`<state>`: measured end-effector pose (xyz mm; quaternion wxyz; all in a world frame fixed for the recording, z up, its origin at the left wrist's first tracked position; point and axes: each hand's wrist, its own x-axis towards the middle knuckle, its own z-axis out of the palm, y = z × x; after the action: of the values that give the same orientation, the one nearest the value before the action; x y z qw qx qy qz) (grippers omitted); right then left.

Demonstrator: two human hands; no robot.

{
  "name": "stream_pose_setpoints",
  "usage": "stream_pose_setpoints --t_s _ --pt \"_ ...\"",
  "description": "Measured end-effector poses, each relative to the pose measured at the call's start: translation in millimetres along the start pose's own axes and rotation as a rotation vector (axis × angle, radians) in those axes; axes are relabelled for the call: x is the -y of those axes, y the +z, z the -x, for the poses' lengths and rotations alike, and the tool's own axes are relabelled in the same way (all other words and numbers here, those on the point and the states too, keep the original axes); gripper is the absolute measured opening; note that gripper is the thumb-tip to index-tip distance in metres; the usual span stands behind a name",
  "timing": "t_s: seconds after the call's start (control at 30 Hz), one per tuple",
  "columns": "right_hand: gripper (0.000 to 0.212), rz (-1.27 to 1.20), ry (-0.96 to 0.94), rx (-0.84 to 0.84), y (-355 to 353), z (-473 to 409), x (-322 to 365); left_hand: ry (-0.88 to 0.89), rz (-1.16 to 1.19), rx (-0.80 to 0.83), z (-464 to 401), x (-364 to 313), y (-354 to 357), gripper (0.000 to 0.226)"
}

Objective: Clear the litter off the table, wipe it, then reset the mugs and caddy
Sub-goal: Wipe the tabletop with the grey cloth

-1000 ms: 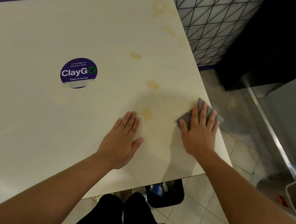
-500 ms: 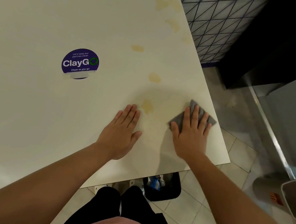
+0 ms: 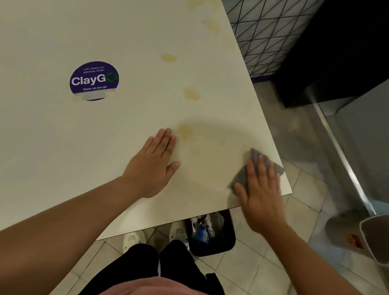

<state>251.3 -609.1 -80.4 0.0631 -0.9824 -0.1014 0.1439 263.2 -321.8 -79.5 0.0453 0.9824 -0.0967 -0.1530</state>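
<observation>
The right hand (image 3: 260, 193) lies flat, fingers straight, pressing a grey cloth (image 3: 251, 166) onto the counter (image 3: 41, 139) at about 4 o'clock of the top, right at its near right corner; the grip is wide and pinches nothing. The left hand (image 3: 154, 164) rests flat beside it toward 9 o'clock, fingers straight and together, also holding nothing.

The main risk is that the cloth sits so close to the corner that a stroke toward 3 or 5 o'clock could carry it off the edge. It would then drop to the tiled floor or into the black bin (image 3: 211, 233) below. With no fingers curled round the cloth, only downward pressure keeps it under the palm, so it may bunch or slip out. Yellowish stains (image 3: 191, 94) run from just ahead of the left fingertips up toward 1 o'clock. They look dried, and one light pass may only smear them.

The mugs and caddy are nowhere in view, so their place cannot be told. Most of the cloth is hidden under the right hand. The bin's contents are too jumbled to name. The counter's left and far parts are cut off, and the grey container (image 3: 384, 238) at 4 o'clock on the floor is only partly visible. The round purple sticker (image 3: 94, 81) is legible.
</observation>
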Motion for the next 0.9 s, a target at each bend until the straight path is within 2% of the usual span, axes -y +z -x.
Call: stream_pose_setpoints --t_s 0.07,0.13,0.27,0.37,0.43,0.6,0.73,0.8,0.9 --pt "0.07 -0.008 0.122 -0.015 1 -1 -2 0.001 -0.004 -0.005 0 0 -1 0.077" --pt "0.071 -0.071 0.138 -0.036 4 -2 23 -0.003 -0.009 0.0 1 -1 -2 0.071" --pt "0.07 -0.049 -0.208 0.012 26 18 92 -0.015 -0.014 -0.004 2 -3 -4 0.067" --pt "0.069 -0.028 -0.243 0.002 24 22 86 -0.02 -0.035 0.022 1 -3 -6 0.067" --pt "0.07 -0.061 -0.169 -0.005 21 17 59 -0.02 -0.05 0.026 0 -3 -7 0.067" --pt "0.064 -0.102 0.161 -0.081 4 6 -20 -0.022 -0.04 0.017 1 -4 -6 0.067" --pt "0.055 -0.233 0.287 -0.198 -16 -4 -40 -0.022 -0.045 0.034 1 -2 -8 0.065" --pt "0.052 -0.317 0.208 -0.276 -25 -9 -20 -0.03 -0.014 0.003 2 3 -11 0.063" --pt "0.06 -0.313 -0.17 -0.262 -33 -13 41 -0.062 0.05 -0.067 5 16 -15 0.061"
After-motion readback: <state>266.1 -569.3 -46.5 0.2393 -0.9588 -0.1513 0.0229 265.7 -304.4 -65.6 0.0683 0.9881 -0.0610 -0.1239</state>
